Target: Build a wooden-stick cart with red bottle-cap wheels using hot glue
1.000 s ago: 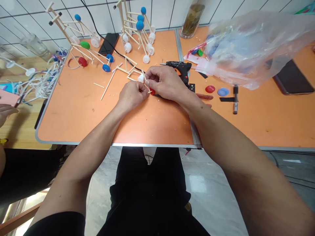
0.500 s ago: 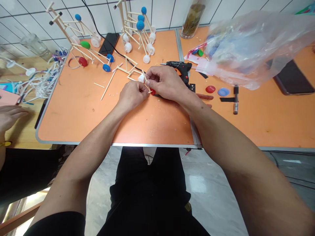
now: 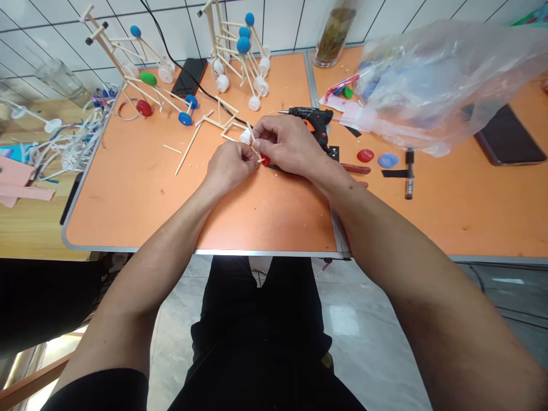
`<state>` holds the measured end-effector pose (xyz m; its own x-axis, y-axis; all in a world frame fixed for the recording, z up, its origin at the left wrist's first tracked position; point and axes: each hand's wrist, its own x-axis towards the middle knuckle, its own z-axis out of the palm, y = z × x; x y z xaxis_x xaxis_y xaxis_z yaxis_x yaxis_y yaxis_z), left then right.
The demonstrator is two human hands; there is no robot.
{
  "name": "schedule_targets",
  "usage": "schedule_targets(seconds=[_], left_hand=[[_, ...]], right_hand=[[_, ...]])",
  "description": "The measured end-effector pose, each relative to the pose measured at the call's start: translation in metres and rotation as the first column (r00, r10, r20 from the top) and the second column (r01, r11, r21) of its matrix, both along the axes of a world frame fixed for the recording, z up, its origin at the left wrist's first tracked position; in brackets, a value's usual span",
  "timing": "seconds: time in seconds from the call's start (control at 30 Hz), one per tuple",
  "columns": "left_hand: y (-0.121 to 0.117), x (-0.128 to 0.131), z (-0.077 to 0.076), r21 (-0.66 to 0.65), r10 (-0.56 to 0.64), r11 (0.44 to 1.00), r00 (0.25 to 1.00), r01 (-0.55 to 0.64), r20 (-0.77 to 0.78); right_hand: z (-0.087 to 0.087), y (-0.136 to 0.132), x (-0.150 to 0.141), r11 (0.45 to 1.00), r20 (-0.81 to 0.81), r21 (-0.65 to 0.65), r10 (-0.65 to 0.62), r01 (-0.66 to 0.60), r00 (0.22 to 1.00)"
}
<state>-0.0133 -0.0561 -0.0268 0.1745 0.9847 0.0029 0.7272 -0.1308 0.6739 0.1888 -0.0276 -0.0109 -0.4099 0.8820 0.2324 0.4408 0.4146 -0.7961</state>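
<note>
Close together over the orange table [image 3: 257, 222], my left hand [image 3: 231, 164] and my right hand [image 3: 286, 144] are both closed in a pinch. Between them runs a thin wooden stick [image 3: 250, 132], its lower end at my left fingertips. My right thumb and fingers grip it higher up. A red bottle cap [image 3: 265, 161] shows below my right fingers, partly hidden. Touching or just beside the stick is a white cap [image 3: 245, 136]; I cannot tell which. Behind my hands lies a small frame of joined sticks [image 3: 220, 121].
A black glue gun [image 3: 314, 120] lies just behind my right hand, with red-handled pliers [image 3: 357, 169] by the wrist. Stick models [image 3: 244, 63] with caps stand at the back. Loose sticks [image 3: 186, 149], a marker [image 3: 410, 174] and a plastic bag [image 3: 428, 80] flank my hands.
The other person's hand at the far left has left the view, uncovering pink pieces there. My own hands hold almost the same position.
</note>
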Motion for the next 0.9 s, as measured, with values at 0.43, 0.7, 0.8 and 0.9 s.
schedule_targets(seconds=[0.43,0.7,0.8,0.9], left_hand=[[-0.0002,-0.0012,-0.0012,0.010,-0.004,1.000,1.000,0.004,-0.007],[0.0003,-0.0013,-0.0019,0.009,-0.011,1.000,1.000,0.011,-0.010],[0.0003,-0.0011,-0.0015,0.011,-0.009,1.000,1.000,0.009,0.000],[0.0003,-0.0011,-0.0010,0.007,-0.008,1.000,1.000,0.008,0.008]], right_hand=[[-0.0034,0.0021,0.0008,1.000,-0.015,-0.014,0.009,-0.010,1.000],[-0.0050,0.0032,0.0012,1.000,-0.021,0.002,0.015,-0.015,1.000],[-0.0058,0.0037,0.0011,1.000,-0.023,0.022,0.019,-0.019,1.000],[-0.0065,0.0044,0.0009,1.000,-0.023,0.019,0.014,-0.014,1.000]])
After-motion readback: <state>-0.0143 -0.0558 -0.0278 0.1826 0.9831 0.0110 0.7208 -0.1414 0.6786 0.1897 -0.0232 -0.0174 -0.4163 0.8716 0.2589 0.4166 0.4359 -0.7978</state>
